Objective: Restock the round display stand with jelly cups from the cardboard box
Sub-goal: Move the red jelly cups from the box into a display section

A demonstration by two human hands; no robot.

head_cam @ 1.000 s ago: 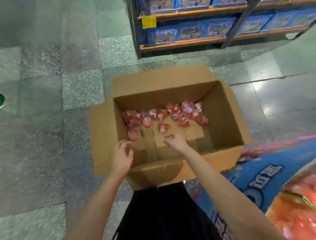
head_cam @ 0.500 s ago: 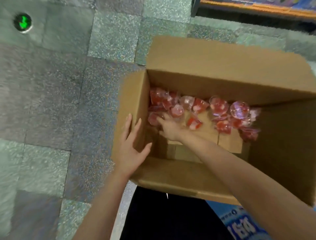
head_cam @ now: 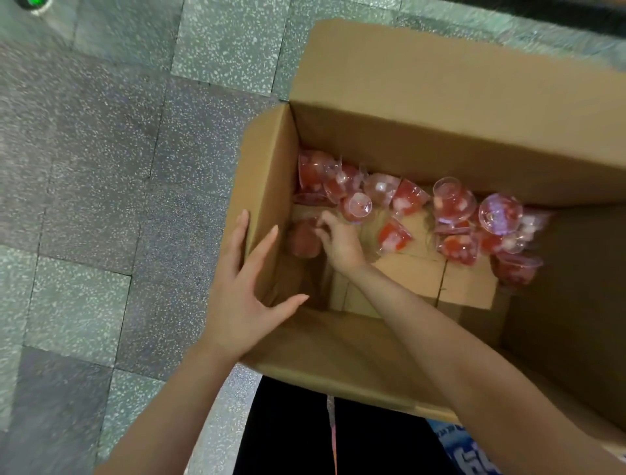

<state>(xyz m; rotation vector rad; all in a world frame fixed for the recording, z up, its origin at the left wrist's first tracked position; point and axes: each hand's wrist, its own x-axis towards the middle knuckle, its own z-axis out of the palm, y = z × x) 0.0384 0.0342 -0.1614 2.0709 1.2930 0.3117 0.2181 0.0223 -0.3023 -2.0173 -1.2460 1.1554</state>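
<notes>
Speckled floor tiles [head_cam: 101, 169] and a green floor light [head_cam: 33, 3].

No legible text anywhere.

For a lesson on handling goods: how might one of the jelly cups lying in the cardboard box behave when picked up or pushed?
The jelly cups look like thin clear plastic, so probably light yet dentable if squeezed. Many lie tipped on their sides in the cardboard box, and their round shape suggests they roll when nudged. The glossy surface may be slippery.
</notes>
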